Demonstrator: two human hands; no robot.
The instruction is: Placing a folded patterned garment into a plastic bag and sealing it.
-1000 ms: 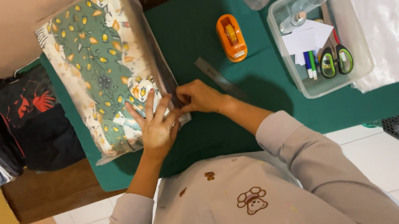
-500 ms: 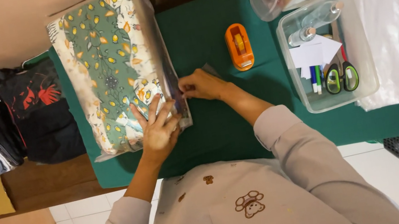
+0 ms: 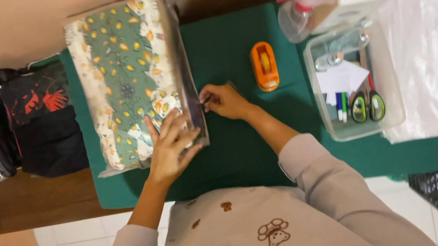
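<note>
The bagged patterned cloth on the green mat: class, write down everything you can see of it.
The bagged patterned cloth is a folded fabric, green with yellow and orange motifs and pale floral borders, sealed in a clear glossy plastic bag. It lies flat on the green mat, long side running away from the person. The left hand presses flat on its near right corner. The right hand pinches its right edge midway. Folded dark clothes lie beside it on the left.

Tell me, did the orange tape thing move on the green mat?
No. The orange tape dispenser sits at the same spot on the green mat, just left of the clear plastic box; only the camera shifted.
</note>
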